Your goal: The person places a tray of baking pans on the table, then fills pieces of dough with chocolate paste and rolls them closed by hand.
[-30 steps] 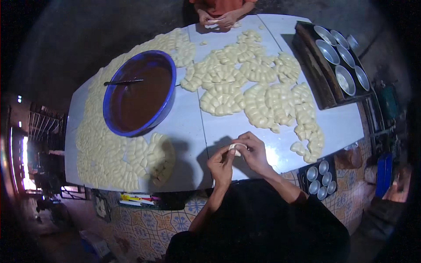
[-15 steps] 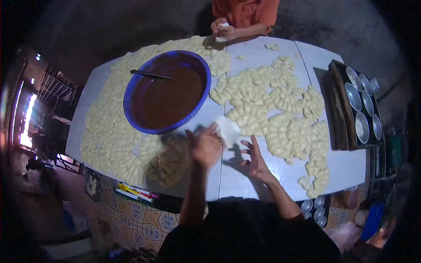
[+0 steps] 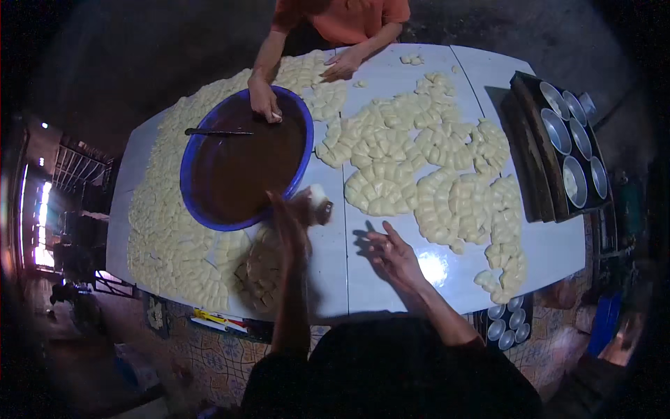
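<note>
The right hand [image 3: 399, 258] is spread, empty; the left hand [image 3: 292, 229] is blurred, its opening and grip unclear. Beside it, near the blue bowl [image 3: 309, 140], a white dough piece [image 3: 318, 193] is seen: presumably soft, best pinched by its edges.

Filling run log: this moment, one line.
left hand: blurred, white piece at fingers | right hand: open, over table | co-worker's hand: over bowl

We see a bakery-like workshop: pale doughy pieces [image 3: 381, 187] and round silver metal tins [image 3: 556, 131] on a smooth white bench [image 3: 551, 250]
</note>
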`<state>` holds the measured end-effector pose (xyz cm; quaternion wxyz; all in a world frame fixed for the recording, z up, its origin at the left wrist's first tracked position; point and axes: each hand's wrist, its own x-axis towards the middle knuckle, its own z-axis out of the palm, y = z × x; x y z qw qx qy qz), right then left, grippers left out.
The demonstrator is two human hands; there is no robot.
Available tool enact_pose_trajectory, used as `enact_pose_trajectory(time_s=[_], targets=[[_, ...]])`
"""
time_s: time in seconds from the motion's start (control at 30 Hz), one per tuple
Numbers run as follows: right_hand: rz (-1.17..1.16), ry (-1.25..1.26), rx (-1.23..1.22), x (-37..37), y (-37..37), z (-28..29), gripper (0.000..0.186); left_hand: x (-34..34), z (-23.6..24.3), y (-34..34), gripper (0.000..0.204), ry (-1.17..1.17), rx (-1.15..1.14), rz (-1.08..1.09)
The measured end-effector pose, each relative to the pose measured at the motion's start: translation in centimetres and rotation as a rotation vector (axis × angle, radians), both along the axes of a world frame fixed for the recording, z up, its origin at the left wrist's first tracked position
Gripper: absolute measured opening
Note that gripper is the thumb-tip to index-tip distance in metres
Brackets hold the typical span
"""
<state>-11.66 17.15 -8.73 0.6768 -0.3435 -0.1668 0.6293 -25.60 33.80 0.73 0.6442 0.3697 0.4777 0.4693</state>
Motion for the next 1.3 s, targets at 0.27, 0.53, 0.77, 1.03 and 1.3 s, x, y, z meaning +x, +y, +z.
enact_pose_trajectory(time_s=[0.27,0.53,0.77,1.03,1.3], targets=[[-0.212,-0.204,-0.297,-2.4,-1.1,3.0,0.026,0.8,-3.1,-11.8,0.048,-0.316,-0.337,-0.104],[-0.308,-0.888,0.091,-0.4,-4.8,4.9,0.014,0.0,-5.2,-15.0,0.016,0.209,0.192,-0.526],[-0.205,-1.139,0.158,0.1,-7.5,5.3,0.016,1.1,-5.0,-17.1,0.014,0.070,-0.083,-0.463],[0.008,-0.927,-0.096,1.3,-9.8,1.6,0.040,1.2,-6.7,-18.4,0.054,0.050,0.128,-0.626],[0.019,-0.819,-0.166,5.2,-9.8,0.8,0.035,1.8,-6.5,-17.2,0.043,-0.087,0.156,-0.435]])
